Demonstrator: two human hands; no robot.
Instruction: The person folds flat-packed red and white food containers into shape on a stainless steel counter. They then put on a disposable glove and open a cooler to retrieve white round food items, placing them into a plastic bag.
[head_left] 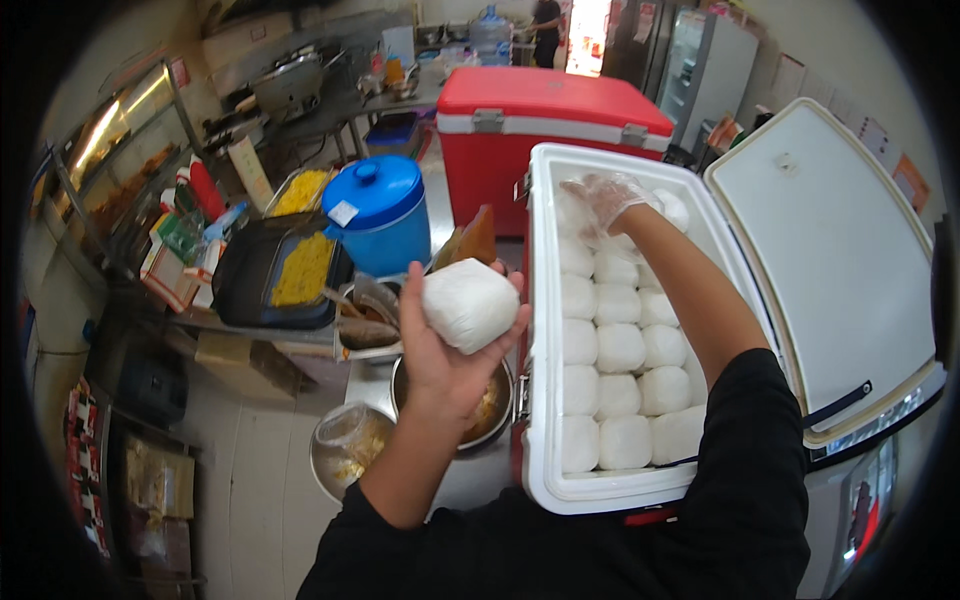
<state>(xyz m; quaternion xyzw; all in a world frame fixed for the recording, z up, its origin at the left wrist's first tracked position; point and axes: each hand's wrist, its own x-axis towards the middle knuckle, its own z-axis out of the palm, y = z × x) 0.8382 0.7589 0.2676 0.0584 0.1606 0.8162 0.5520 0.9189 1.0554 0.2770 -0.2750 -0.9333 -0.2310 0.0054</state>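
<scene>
My left hand [440,360] cradles a rounded white wrapped bundle [470,305], palm up, with fingers and thumb around its sides. Beyond it is an open cooler [540,400] with a white rim, where similar white bundles [618,347] are packed in rows. My right hand [612,200], in a clear plastic glove, reaches into the cooler's far end. Its fingers are apart and extend over the bundles there; the fingertips are somewhat blurred, and the glove partly covers the bundles beneath.
The cooler's white lid [820,260] stands raised at the right. Behind is a closed red cooler [550,95]. To the left are a blue lidded container [377,215], a black tray [240,285] with yellow food, and metal bowls [322,470]. A person [546,30] stands far back.
</scene>
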